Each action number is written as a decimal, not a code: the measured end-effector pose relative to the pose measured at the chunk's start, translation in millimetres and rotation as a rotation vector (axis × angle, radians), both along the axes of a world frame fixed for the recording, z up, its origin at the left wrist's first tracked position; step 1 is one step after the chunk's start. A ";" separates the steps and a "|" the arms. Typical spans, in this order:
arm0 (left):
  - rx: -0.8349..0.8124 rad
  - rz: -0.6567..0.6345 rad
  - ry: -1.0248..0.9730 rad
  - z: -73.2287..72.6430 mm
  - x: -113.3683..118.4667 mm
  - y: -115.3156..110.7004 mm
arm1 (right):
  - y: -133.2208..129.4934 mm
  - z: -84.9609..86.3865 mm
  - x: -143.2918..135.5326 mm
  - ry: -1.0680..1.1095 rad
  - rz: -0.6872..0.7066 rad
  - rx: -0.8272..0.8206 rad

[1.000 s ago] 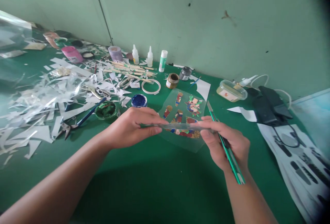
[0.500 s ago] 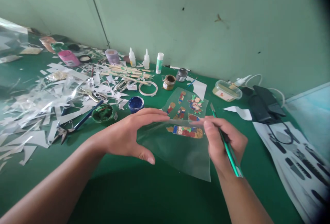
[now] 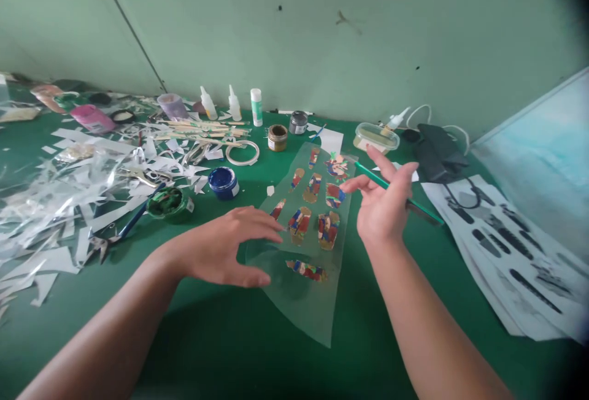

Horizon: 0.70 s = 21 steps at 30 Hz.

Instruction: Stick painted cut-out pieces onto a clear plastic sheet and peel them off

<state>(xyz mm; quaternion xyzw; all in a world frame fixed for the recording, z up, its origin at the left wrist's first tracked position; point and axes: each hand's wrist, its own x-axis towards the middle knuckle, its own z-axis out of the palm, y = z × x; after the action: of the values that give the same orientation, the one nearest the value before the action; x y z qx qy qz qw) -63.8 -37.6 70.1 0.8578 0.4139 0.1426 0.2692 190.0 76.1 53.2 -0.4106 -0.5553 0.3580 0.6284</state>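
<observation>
My left hand (image 3: 221,246) is over the left side of a clear plastic sheet (image 3: 304,314), thumb and fingers apart and nothing between them. Whether its fingertips touch the sheet I cannot tell. Across the sheet lie several small painted pieces in red, blue and gold, among them a long narrow piece (image 3: 307,270) near the bottom and a flower-like piece (image 3: 337,167) at the top right. To the right, my right hand (image 3: 385,210) holds a green paintbrush (image 3: 373,176) among its fingers, palm partly turned up, its other fingers stretched out. The brush's tip points up and left, near the sheet's edge.
Left of the sheet stand a blue paint jar (image 3: 223,184) and a green paint jar (image 3: 169,203), beside pliers (image 3: 110,237) and heaped white scraps (image 3: 59,203). A brown paint jar (image 3: 277,138) and glue stick (image 3: 256,107) are behind. Printed papers (image 3: 497,265) lie at right.
The sheet, raised and bent before, now lies flatter with more pieces showing. My right hand has let go of its edge and turned palm-up with the paintbrush. The view has shifted right.
</observation>
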 end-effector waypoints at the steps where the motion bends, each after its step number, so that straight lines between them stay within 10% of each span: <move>1: 0.038 0.032 -0.035 -2.5 1.7 1.6 | 1.4 -3.0 -0.2 0.014 0.005 -0.024; 11: 0.327 0.227 -0.197 -51.2 19.9 19.4 | 16.9 -13.6 7.9 0.065 0.032 0.018; 21: 0.272 0.192 -0.228 -46.3 19.2 16.3 | 32.2 -24.2 13.4 0.338 -0.005 -0.267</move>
<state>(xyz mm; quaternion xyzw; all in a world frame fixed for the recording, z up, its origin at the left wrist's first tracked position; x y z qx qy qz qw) -44.6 -21.3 23.7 0.8212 0.4377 0.3184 0.1810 203.4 108.3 28.9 -0.4256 -0.3886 0.4908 0.6535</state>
